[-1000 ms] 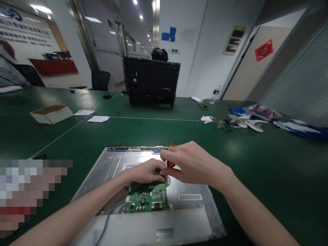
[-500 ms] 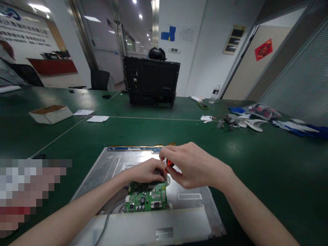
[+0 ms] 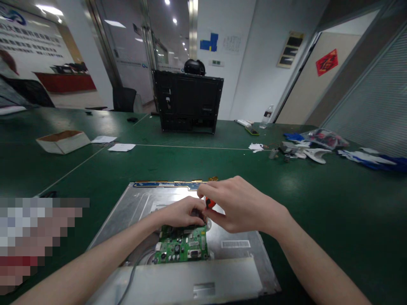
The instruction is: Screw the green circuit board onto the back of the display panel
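A metal-backed display panel (image 3: 235, 262) lies flat on the table in front of me. Fixed on its middle is a green circuit board (image 3: 182, 243), its upper edge partly covered by my left hand (image 3: 183, 212). That hand's thumb and fingers are pinched together at the board's upper right corner; what they hold is hidden. Between the fingers of my right hand (image 3: 233, 205) is the red-and-black handle of a screwdriver (image 3: 210, 203), over the same corner. The shaft and tip are not clearly visible. A blue circuit strip (image 3: 165, 184) runs along the panel's far edge.
A grey cable (image 3: 131, 279) crosses the panel's near left part. Across the green table stands a black monitor housing (image 3: 190, 101), with a person's head behind it. An open box (image 3: 63, 142) is at left; gloves (image 3: 370, 159) and small parts lie at right.
The red-and-black handle has turned slightly within my right fingers. My left hand keeps its place, and the panel and board have not moved.
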`<action>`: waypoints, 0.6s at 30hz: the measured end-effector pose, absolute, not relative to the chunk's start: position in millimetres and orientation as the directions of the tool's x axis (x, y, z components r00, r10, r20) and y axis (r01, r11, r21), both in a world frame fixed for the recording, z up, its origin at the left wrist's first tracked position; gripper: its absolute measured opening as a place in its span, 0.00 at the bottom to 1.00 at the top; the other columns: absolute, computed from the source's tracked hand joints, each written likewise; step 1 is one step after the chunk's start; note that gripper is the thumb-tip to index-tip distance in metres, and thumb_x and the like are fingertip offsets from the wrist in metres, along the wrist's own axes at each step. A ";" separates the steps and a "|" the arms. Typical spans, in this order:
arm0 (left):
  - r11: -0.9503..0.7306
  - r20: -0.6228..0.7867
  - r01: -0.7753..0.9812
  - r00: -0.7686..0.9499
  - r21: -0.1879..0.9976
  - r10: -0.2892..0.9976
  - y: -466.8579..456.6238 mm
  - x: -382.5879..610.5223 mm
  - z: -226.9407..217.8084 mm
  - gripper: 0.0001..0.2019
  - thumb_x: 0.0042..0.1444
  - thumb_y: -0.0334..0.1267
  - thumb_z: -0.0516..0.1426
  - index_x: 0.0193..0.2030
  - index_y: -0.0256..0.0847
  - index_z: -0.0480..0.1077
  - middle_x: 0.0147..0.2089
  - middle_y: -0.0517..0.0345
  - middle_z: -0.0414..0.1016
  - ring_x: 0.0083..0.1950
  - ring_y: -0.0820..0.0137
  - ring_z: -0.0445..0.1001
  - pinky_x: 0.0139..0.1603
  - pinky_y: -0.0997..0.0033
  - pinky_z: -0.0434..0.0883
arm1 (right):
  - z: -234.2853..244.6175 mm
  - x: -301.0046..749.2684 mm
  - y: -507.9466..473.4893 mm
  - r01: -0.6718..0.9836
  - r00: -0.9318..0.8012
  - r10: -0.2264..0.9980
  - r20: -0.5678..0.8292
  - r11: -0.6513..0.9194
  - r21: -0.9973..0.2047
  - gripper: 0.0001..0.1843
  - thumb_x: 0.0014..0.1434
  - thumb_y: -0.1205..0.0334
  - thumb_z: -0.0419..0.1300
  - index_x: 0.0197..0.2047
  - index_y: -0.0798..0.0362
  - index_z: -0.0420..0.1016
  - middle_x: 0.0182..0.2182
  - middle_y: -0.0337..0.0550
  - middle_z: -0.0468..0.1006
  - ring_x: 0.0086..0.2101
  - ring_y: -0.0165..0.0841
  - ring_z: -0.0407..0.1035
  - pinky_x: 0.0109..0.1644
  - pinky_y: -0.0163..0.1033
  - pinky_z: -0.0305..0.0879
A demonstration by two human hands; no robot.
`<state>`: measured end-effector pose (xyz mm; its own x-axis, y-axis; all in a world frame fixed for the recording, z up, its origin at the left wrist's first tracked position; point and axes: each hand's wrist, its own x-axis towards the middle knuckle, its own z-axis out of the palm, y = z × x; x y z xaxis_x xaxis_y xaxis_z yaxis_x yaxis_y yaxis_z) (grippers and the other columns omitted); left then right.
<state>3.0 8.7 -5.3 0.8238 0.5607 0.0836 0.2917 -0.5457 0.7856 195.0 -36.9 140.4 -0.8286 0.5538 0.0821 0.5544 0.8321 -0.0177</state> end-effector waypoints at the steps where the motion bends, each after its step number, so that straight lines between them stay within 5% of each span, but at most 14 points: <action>1: -0.549 0.086 0.292 0.824 0.783 0.561 8.8 3.0 -5.9 0.04 0.54 0.32 0.60 0.37 0.36 0.74 0.34 0.58 0.76 0.35 0.69 0.73 0.35 0.76 0.67 | 140.6 195.3 -37.0 0.553 -0.830 0.552 0.083 0.833 -0.018 0.07 0.59 0.60 0.52 0.41 0.52 0.64 0.33 0.41 0.75 0.29 0.31 0.66 0.27 0.37 0.45; 18: -0.575 0.103 0.306 0.815 0.759 0.570 9.8 1.5 -8.5 0.06 0.52 0.34 0.62 0.37 0.37 0.73 0.36 0.58 0.76 0.39 0.66 0.72 0.39 0.74 0.67 | 137.4 193.9 -36.0 0.576 -0.814 0.571 0.107 0.817 0.016 0.05 0.62 0.59 0.52 0.37 0.51 0.63 0.27 0.38 0.75 0.26 0.30 0.65 0.26 0.37 0.41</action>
<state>1.5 9.8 -8.5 0.8151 0.5701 0.1029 0.3060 -0.5747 0.7590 193.9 -36.0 137.4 -0.8138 0.5712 0.1073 0.5759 0.8174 0.0165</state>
